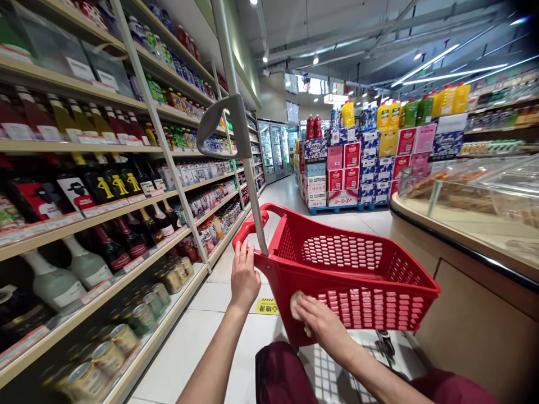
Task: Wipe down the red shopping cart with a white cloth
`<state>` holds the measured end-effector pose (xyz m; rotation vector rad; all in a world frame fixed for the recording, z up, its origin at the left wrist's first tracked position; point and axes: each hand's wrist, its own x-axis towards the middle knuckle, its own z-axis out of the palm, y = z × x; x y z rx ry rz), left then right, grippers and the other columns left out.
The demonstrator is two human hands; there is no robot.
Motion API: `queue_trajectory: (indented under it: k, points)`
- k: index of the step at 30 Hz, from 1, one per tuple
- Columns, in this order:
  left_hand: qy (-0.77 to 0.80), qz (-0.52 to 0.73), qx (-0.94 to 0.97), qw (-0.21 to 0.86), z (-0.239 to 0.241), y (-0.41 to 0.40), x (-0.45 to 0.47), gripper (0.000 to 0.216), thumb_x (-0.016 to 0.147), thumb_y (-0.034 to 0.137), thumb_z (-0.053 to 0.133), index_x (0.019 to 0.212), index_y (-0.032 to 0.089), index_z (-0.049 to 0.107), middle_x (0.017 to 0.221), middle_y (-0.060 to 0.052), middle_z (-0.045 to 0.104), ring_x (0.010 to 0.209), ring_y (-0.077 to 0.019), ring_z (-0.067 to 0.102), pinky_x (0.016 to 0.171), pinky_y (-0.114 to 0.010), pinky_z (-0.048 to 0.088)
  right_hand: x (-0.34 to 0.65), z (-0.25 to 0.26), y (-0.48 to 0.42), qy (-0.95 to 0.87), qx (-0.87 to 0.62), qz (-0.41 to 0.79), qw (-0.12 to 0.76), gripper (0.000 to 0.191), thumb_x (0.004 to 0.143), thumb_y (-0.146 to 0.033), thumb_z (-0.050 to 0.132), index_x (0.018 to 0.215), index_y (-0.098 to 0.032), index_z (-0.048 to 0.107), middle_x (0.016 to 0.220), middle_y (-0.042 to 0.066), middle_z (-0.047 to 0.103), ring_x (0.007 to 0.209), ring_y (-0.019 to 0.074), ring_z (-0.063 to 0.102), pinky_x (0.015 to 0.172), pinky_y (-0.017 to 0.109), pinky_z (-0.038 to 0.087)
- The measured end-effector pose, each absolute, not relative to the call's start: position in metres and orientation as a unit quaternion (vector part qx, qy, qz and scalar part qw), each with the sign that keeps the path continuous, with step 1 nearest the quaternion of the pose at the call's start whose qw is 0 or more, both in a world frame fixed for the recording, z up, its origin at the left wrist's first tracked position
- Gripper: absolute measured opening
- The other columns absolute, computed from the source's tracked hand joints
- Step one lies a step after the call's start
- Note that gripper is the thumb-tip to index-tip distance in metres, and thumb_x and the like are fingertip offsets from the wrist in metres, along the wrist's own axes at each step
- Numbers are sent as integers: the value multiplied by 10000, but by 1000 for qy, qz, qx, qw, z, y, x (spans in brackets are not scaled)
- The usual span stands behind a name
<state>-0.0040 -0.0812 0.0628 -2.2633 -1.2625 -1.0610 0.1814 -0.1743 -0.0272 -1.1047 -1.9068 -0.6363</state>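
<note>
A red plastic shopping basket trolley (353, 280) stands in front of me, with slotted sides and a grey pull handle (240, 126) rising from its near end. My left hand (245, 275) is closed over the red grip (248, 227) at the left end of the rim. Against the lower side wall, my right hand (320, 322) presses a crumpled whitish cloth (296, 306); most of the cloth is hidden under the fingers. No goods show inside the basket.
Shelves (138, 213) of bottles and cans line the left. A glass-edged counter (467, 224) with packaged food borders the right. Farther ahead, stacked drink boxes (345, 168) sit on a blue pallet, with glass-door fridges (275, 147) beyond. A yellow floor sticker (266, 306) lies on the tiles.
</note>
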Motion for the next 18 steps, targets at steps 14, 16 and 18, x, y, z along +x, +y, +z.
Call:
queue_trajectory:
  k: [14, 16, 18]
  points:
    - [-433, -389, -804, 121, 61, -82, -12, 623, 651, -69, 334, 1246, 104, 405, 1357, -122, 366, 1311, -226, 172, 1042, -408, 309, 124, 48, -143, -720, -392, -295, 492, 328, 840, -129, 414, 1137, -173, 545, 1132, 80, 584, 1111, 203, 441, 909, 376, 428]
    - [-432, -399, -801, 110, 60, -82, -12, 642, 645, -65, 345, 1264, 104, 381, 1359, -120, 364, 1311, -230, 172, 1042, -408, 308, 126, 86, -124, -771, -342, -343, 414, 323, 841, -160, 431, 1145, -162, 540, 1158, 73, 566, 1159, 214, 399, 932, 376, 400]
    - [-428, -399, -804, 103, 61, -82, -13, 689, 614, -81, 346, 1268, 130, 378, 1358, -103, 370, 1308, -230, 182, 1028, -410, 332, 130, 131, -103, -824, -276, -393, 299, 301, 841, -163, 429, 1111, -135, 558, 1139, 73, 571, 1154, 219, 402, 899, 355, 413]
